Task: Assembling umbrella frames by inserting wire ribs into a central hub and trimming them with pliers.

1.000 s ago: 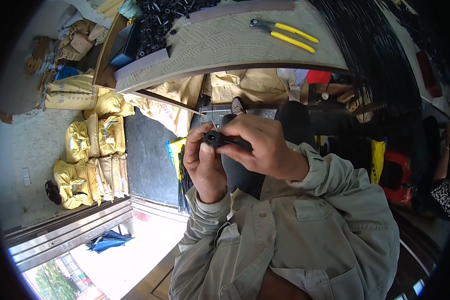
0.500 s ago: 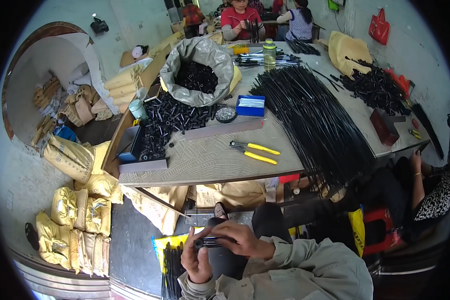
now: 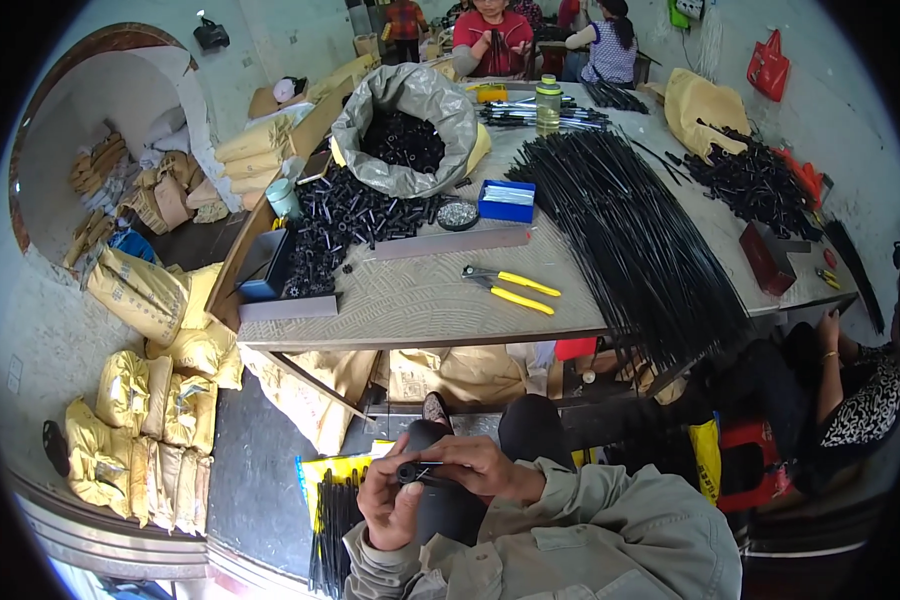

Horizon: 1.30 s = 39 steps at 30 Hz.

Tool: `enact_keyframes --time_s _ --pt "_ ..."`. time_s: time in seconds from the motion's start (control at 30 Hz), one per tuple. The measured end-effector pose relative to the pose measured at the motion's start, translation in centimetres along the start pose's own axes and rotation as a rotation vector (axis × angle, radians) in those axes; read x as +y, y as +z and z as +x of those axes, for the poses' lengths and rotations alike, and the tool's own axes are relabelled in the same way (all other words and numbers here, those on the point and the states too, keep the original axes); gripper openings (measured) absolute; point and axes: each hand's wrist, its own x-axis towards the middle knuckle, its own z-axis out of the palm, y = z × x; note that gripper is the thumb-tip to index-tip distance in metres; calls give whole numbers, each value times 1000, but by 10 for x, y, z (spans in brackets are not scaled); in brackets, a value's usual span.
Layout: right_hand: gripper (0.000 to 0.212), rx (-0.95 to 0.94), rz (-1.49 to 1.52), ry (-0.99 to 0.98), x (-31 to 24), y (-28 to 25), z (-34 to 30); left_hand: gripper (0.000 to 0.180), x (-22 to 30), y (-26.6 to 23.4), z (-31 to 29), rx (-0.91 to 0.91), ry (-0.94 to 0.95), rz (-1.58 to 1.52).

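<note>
My left hand (image 3: pixel 390 502) is closed around a small black tubular piece (image 3: pixel 410 471), its round hollow end turned up toward me above my lap. Fingers of my right hand (image 3: pixel 482 467) are pinched together just right of the piece. A thin dark length runs from the piece into those fingertips; what it is I cannot make out. Beside my left forearm stands a bundle of black rods (image 3: pixel 336 530) in a yellow bag (image 3: pixel 315 468). On the table (image 3: pixel 420 312) ahead lie yellow-handled pliers (image 3: pixel 515 288) and a large heap of long black rods (image 3: pixel 640 240).
A grey sack (image 3: pixel 350 125) of black parts stands behind loose black tube pieces (image 3: pixel 345 220). Nearby are a blue box of metal pins (image 3: pixel 507 202), a round dish (image 3: pixel 457 215) and a bottle (image 3: pixel 548 108). Co-workers sit across the table and at right; filled sacks (image 3: pixel 120 390) line the left.
My hands have come closer together, and the tubular piece is tilted up with its hollow end more visible. The rods seen between the hands earlier are mostly hidden. The view has shifted slightly.
</note>
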Motion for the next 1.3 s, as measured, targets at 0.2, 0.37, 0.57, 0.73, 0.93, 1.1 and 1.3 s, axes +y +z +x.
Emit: enact_keyframes --time_s 0.2,0.37,0.57,0.73,0.93,1.1,1.3 --pt "29 24 -283 -115 -11 -3 -7 28 1 14 -1 44 -5 -27" --pt "32 25 -53 -147 6 -13 -5 26 -5 18 6 -3 98 5" --pt "35 -47 -119 -118 -1 -25 -7 26 -8 17 9 -66 98 -12" --pt "36 -40 -155 -101 11 -24 -21 24 -7 16 23 -206 27 -13" --pt "37 -177 -62 22 2 -34 -5 22 -19 5 33 -364 73 -13" --pt "21 -159 -537 119 31 -111 57 30 -22 8 27 -177 24 -233" --pt "30 72 -1363 170 66 -158 70 47 -20 15 16 48 -97 -297"
